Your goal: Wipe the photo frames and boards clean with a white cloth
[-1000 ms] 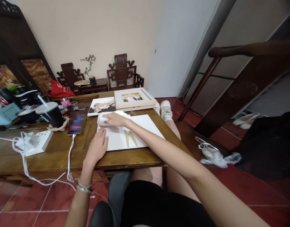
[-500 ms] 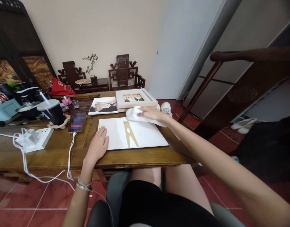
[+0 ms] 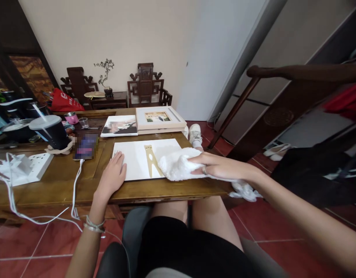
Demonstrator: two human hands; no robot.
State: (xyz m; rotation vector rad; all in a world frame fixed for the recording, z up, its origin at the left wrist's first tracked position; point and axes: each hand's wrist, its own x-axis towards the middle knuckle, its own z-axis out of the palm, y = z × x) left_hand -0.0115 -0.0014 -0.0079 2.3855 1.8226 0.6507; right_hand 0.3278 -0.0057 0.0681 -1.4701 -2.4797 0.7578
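Observation:
A flat white board lies near the table's front edge, with a tan long-legged animal figure on its face. My left hand rests on the board's left edge, fingers stretched out and nothing in them. On the board's right part, my right hand grips a fluffy white cloth, bunched under the fingers. The cloth hides the board's lower right corner and touches the figure's right leg.
Behind the board lie a photo panel and a pale framed picture. Leftward are a phone on a cable, a lidded cup, a power strip and a pink cup. A dark wooden chair stands at right.
My right hand has drawn the cloth from the board's far edge toward me, to its near right corner. My left hand stays on the left edge. The whole view has shifted slightly.

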